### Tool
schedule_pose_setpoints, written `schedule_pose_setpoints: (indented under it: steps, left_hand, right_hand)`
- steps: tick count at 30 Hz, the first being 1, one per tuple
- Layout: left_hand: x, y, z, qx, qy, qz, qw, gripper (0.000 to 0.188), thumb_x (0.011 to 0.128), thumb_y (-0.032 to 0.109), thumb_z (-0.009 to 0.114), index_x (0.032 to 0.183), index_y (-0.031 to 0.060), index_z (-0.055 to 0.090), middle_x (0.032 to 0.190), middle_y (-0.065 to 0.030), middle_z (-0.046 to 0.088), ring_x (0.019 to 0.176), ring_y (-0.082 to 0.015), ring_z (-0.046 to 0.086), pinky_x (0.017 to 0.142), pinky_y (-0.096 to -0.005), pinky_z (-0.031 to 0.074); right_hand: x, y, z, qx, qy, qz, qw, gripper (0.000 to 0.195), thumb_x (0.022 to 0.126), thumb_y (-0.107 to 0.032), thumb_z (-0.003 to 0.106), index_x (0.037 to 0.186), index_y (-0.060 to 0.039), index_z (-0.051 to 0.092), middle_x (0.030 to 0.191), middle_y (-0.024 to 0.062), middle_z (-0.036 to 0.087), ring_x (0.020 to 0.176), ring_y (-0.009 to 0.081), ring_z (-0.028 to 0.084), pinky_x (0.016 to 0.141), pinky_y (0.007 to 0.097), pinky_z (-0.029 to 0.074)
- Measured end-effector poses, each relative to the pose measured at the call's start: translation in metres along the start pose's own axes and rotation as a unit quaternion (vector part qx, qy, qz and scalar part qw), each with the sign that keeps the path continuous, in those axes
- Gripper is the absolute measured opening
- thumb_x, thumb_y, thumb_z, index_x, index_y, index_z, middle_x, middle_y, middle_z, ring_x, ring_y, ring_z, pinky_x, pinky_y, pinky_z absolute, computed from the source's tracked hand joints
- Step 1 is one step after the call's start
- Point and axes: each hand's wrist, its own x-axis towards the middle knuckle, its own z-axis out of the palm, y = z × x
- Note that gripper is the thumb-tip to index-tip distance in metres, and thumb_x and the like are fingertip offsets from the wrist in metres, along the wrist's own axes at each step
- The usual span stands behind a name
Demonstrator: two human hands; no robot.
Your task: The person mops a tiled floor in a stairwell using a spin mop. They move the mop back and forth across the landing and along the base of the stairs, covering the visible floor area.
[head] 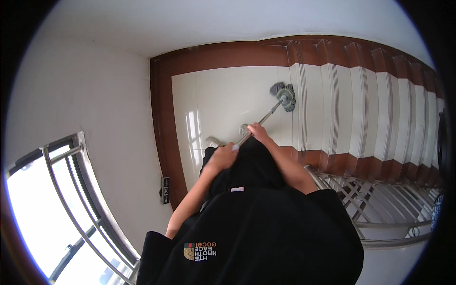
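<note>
A mop with a metal pole [266, 117] slants away from my body toward the upper right. My left hand [225, 156] is closed around the pole near its upper end, close to my waist. Further down the pole, my right hand [259, 131] grips it. The grey-green mop head [284, 97] rests on the white tiled landing [228, 96], just beside the edge of the stairs. Its strands are spread out, with a darker tuft to the left. Both hands are partly blurred.
White stairs with brown borders [342, 110] run off to the right. A metal railing [370, 203] stands at lower right. On the left is a barred window [67, 213]. An exit-type sign [165, 190] sits low on the wall. My shoes [212, 142] stand on the landing.
</note>
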Motion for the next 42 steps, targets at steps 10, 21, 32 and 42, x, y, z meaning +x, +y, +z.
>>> schedule_pose_setpoints:
  steps: [10,21,32,42]
  left_hand:
    - [0.034,-0.035,0.0,-0.117,0.114,-0.057,0.985,0.034,0.085,0.029,0.046,0.106,0.003,0.046,0.079,-0.0282,0.058,0.077,-0.0445,0.057,0.069,-0.0518,0.046]
    - [0.039,-0.115,-0.048,-0.387,0.229,-0.297,0.842,0.038,0.088,0.029,0.041,0.115,0.0027,0.039,0.076,-0.0218,0.059,0.06,-0.0329,0.06,0.049,-0.0419,0.047]
    - [0.081,-0.207,-0.111,-0.197,0.258,-0.246,0.913,0.043,0.086,0.019,0.04,0.118,-0.0087,0.031,0.098,-0.039,0.049,0.066,-0.0444,0.059,0.057,-0.0476,0.05]
    - [0.018,-0.148,-0.234,-0.118,-0.001,-0.157,0.98,0.034,0.085,0.024,0.045,0.11,0.0019,0.042,0.068,-0.0253,0.057,0.063,-0.0389,0.059,0.061,-0.0459,0.046]
  right_hand:
    - [0.098,-0.028,0.03,0.264,0.138,0.278,0.913,0.035,0.072,-0.028,0.056,0.099,-0.0078,0.047,0.085,0.0135,0.06,0.073,0.0246,0.06,0.069,0.0359,0.046]
    - [0.223,-0.18,0.151,0.176,-0.039,0.229,0.957,0.047,0.067,-0.025,0.062,0.106,-0.0089,0.043,0.077,0.0167,0.057,0.074,0.0303,0.057,0.068,0.0395,0.046]
    - [0.297,-0.293,0.173,-0.188,-0.25,0.127,0.941,0.016,0.071,-0.021,0.054,0.086,-0.0193,0.059,0.091,0.0077,0.062,0.086,0.0265,0.06,0.07,0.0389,0.047]
    - [0.251,-0.258,0.092,0.19,-0.169,0.151,0.955,0.026,0.068,-0.027,0.057,0.081,-0.0053,0.052,0.068,0.0074,0.061,0.069,0.021,0.06,0.064,0.032,0.045]
